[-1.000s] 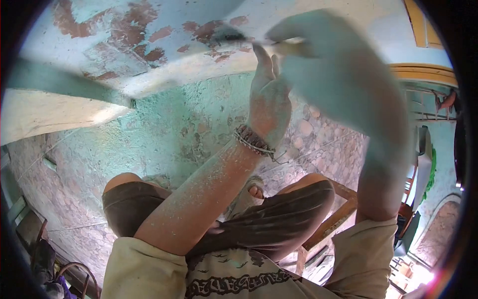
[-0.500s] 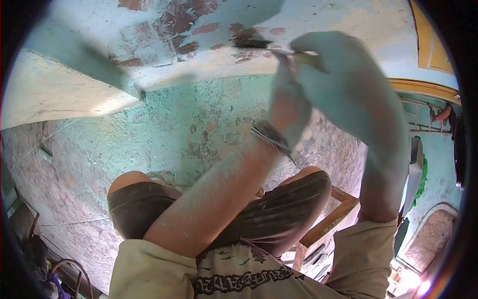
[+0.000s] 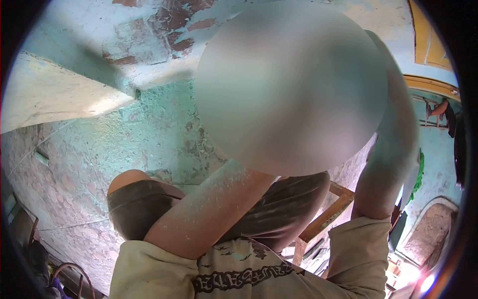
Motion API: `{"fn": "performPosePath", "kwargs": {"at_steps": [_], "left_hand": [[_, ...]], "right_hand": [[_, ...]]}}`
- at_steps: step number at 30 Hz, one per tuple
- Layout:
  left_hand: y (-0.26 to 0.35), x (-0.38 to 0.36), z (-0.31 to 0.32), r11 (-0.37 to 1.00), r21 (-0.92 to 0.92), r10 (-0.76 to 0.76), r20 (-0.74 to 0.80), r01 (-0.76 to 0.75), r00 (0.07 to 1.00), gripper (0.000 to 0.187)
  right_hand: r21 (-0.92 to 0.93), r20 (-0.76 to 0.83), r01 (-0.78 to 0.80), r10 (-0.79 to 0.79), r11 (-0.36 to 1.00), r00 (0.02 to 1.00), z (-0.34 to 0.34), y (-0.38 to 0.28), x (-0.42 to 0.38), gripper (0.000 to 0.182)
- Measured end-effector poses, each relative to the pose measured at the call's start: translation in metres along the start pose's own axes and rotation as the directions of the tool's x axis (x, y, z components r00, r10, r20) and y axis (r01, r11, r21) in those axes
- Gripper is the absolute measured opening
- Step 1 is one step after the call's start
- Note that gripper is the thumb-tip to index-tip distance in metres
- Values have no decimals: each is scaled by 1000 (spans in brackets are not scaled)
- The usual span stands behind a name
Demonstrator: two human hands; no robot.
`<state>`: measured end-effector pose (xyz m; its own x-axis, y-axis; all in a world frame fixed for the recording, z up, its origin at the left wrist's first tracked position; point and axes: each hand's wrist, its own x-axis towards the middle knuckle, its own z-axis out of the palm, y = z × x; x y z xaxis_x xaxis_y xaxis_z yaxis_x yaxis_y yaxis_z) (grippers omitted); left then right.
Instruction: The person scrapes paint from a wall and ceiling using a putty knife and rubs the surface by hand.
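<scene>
A large round blur covers the upper middle of the view, and both of my hands are hidden behind it. My left forearm [image 3: 214,204], speckled with pale dust, reaches up from the lower left into the blur. From the right, my other forearm [image 3: 386,164] bends up along the blur's edge, also dusty. What either hand holds or touches cannot be made out. Beside the blur is a wall [image 3: 154,45] with peeling pale paint and reddish-brown bare patches.
Below the wall lies a dusty green and stone-patterned floor [image 3: 64,184]. A pale ledge [image 3: 59,89] juts in at the left. A wooden frame [image 3: 326,219] stands by my right knee. A ladder [image 3: 430,112] and green item [image 3: 419,177] are at the right.
My hands, earlier visible near the peeling wall with a dark, thin tool, are now behind the blur. My right forearm has shifted slightly right.
</scene>
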<state>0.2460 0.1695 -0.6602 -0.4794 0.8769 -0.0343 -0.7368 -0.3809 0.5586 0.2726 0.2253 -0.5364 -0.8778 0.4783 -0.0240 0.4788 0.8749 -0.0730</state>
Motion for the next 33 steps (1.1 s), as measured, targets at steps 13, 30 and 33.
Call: {"fn": "performPosePath", "kwargs": {"at_steps": [13, 30, 33], "left_hand": [[2, 0, -11, 980, -59, -183, 106, 190, 977, 52], [-6, 3, 29, 977, -176, -104, 120, 124, 987, 54], [-4, 7, 16, 901, -295, -296, 119, 318, 948, 54]], "right_hand": [[-1, 105, -287, 286, 958, 953, 27, 6, 2, 29], [228, 16, -441, 450, 868, 893, -23, 15, -11, 34], [-150, 79, -301, 315, 942, 946, 32, 23, 5, 32]]}}
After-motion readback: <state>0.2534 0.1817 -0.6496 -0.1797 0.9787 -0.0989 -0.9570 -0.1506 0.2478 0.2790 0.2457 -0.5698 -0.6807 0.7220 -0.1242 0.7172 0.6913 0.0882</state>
